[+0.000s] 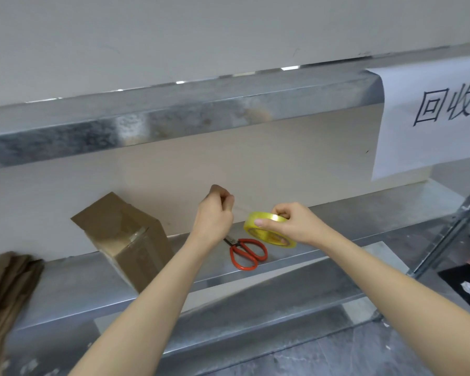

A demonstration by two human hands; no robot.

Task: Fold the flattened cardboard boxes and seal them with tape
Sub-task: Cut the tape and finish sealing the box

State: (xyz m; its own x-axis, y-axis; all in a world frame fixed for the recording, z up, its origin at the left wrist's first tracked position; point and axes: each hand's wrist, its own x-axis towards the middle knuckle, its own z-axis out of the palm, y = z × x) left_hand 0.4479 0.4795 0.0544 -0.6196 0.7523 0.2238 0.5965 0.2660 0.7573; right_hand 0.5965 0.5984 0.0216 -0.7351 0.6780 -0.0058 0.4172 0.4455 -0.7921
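While both hands work above the shelf's middle, notes run so:

Right hand (291,226): closed around the yellow tape roll (267,231), held tilted, likely to let tape unwind.
Left hand (215,213): pinched shut beside the roll, probably on the clear tape end; strip barely visible.
Cardboard box (125,237): folded, tilted, toward the metal shelf (337,213) left end, awaiting tape.
Red-handled scissors (246,252): front edge, beneath the hands, ready for cutting.
Flattened cardboard (6,294): shelf's far left.

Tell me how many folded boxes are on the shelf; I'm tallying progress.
1. The box stands on the shelf against the wall, left of the scissors. Flattened cardboard lies at far left; more boxes may be out of frame.
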